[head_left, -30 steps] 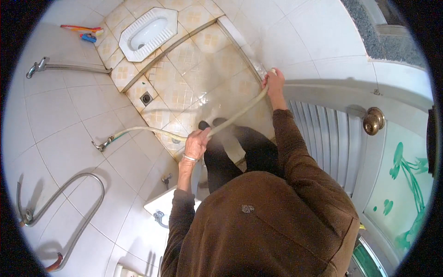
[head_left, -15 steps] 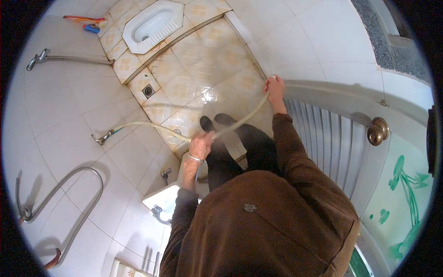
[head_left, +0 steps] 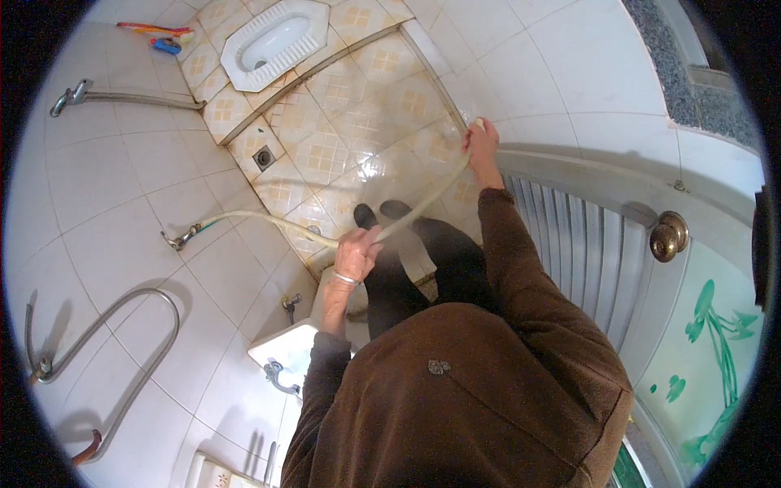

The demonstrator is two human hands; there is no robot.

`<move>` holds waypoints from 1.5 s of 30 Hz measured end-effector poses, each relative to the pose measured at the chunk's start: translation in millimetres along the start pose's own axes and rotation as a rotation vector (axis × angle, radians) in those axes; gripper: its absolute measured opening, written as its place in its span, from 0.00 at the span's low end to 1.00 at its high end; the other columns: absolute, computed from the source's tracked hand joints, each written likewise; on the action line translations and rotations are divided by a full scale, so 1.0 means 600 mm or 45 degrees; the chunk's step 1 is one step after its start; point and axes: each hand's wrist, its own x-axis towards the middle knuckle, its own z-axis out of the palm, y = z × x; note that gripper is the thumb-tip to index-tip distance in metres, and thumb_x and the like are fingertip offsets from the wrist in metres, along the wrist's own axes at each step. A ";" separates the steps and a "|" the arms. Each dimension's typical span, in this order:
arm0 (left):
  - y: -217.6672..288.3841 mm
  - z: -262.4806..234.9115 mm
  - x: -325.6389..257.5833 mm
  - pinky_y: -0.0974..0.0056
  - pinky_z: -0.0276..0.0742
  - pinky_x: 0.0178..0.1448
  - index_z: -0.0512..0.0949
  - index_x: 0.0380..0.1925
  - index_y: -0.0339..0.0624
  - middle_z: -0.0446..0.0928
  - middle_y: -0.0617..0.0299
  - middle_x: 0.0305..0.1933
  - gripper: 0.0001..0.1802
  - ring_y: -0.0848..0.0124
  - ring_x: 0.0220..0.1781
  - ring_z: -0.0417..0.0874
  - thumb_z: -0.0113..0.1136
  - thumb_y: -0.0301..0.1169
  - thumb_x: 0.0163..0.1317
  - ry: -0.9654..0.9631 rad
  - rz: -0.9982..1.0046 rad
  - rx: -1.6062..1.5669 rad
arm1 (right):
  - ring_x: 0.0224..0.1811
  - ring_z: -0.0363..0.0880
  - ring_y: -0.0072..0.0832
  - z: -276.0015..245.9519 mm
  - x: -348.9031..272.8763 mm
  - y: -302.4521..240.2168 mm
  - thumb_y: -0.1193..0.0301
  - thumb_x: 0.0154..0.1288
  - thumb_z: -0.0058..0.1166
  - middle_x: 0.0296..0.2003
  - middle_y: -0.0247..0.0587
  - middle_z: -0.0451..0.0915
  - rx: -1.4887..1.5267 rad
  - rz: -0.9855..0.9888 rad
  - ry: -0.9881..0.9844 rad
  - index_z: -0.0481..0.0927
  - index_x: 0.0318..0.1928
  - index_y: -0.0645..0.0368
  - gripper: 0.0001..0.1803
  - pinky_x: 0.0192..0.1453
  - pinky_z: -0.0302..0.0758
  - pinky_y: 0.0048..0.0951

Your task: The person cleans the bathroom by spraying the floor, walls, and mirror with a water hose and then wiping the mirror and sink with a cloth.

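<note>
A pale yellow hose [head_left: 268, 220] runs from a small wall tap [head_left: 177, 238] on the left, across in front of my legs, and up to the right. My left hand [head_left: 355, 254], with a bangle at the wrist, is wrapped round its middle. Near the right wall, my right hand [head_left: 482, 146] grips the hose close to its free end, which sticks out just past my fingers. Below my hands, the patterned tile floor [head_left: 325, 154] looks wet and shiny.
A white squat toilet [head_left: 275, 45] sits on a raised step at the far end. A floor drain [head_left: 263, 157] lies before it. On the left wall hang a metal shower hose [head_left: 163, 350] and a flush pipe [head_left: 146, 99]. A white basin [head_left: 285, 343] is near left; a door knob [head_left: 669, 236] juts in at right.
My right hand has shifted slightly up and to the left, with the hose end turned a little. My left hand stays almost in place on the hose.
</note>
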 end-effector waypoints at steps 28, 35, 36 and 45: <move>-0.029 -0.014 -0.143 0.57 0.68 0.42 0.75 0.38 0.46 0.72 0.57 0.28 0.15 0.57 0.33 0.72 0.58 0.30 0.46 0.230 -0.297 0.172 | 0.09 0.63 0.27 0.234 -0.045 0.165 0.80 0.48 0.44 0.13 0.38 0.66 -0.511 0.393 -0.871 0.67 0.22 0.63 0.01 0.09 0.60 0.31; -0.029 0.001 -0.232 0.46 0.56 0.55 0.75 0.39 0.49 0.71 0.63 0.30 0.17 0.64 0.37 0.72 0.59 0.30 0.46 0.201 -0.421 0.404 | 0.08 0.63 0.27 0.294 -0.133 0.190 0.80 0.46 0.44 0.11 0.38 0.65 -0.634 0.624 -1.059 0.69 0.20 0.63 0.02 0.09 0.59 0.30; -0.017 -0.010 -0.235 0.45 0.55 0.55 0.75 0.39 0.50 0.71 0.64 0.30 0.16 0.66 0.38 0.72 0.59 0.31 0.45 0.169 -0.459 0.434 | 0.08 0.63 0.27 0.298 -0.147 0.191 0.80 0.46 0.44 0.11 0.38 0.65 -0.696 0.596 -1.077 0.68 0.20 0.63 0.02 0.09 0.59 0.29; -0.045 0.019 -0.308 0.47 0.53 0.58 0.77 0.30 0.47 0.72 0.67 0.26 0.14 0.68 0.37 0.74 0.63 0.31 0.39 0.198 -0.599 0.409 | 0.07 0.62 0.24 0.284 -0.234 0.206 0.78 0.48 0.44 0.14 0.36 0.66 -0.598 0.545 -1.163 0.71 0.37 0.64 0.12 0.07 0.58 0.27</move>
